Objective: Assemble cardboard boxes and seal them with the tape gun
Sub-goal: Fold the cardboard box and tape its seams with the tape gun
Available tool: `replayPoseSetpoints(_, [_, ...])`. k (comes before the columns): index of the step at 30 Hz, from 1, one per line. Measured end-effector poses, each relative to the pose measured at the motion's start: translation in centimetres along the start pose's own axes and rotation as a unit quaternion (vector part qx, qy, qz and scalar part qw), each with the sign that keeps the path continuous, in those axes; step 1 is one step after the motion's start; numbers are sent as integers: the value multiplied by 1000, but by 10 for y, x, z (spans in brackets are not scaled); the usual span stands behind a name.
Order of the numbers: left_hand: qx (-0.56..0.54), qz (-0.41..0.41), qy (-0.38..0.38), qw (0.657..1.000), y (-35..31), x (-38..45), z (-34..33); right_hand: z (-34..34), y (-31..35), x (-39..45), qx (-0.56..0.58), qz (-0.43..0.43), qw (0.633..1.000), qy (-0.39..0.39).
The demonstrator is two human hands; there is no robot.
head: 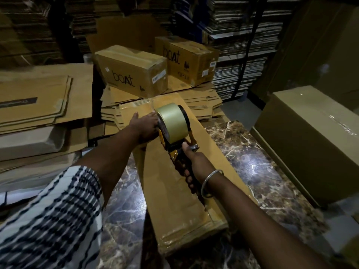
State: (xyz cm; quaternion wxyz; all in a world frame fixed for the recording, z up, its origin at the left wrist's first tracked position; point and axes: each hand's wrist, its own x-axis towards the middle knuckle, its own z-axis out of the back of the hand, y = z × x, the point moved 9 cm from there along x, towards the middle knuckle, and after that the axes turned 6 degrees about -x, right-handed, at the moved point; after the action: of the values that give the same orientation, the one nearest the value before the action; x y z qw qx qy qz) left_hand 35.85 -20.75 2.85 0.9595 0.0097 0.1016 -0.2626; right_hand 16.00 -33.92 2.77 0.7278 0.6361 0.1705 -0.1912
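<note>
So there's a long narrow cardboard box lying on the marble floor, running from about 6 o'clock up toward 12. The right hand has its fingers wrapped tight around the handle of the tape gun, which sits on top of the box near its far end with a fat roll of tan tape loaded. The left hand is flat on the box right beside the roll, at its 9 o'clock, fingers straight and pressing down. Steel bangle on the right wrist, striped sleeve down at 7 o'clock.

Past the box at 12 o'clock there are two sealed "boat" cartons sitting on a stack of flattened cardboard. More flat sheets piled at 9 o'clock, and a big taped-up box at 3 o'clock. Shelves of stacked flat board behind, pretty dark back there.
</note>
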Motion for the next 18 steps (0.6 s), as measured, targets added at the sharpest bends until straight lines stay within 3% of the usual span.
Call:
replayPoseSetpoints(7, [-15,-18,8,1000,-5,-4,-1,19,-47,-44,7,-35,999,6])
replayPoseSetpoints(12, [-32,-24,-33,999,-23,-36,-2,14,-48,-49,11,-33,999,12])
replayPoseSetpoints(15, [-27,-92,-9,995,-55,-59,-10,12,-48,-47,-1,-26,1000,11])
replayPoseSetpoints(18, [-46,-81,17,996,-61,-64,-17,13,-46,-45,-5,-7,1000,10])
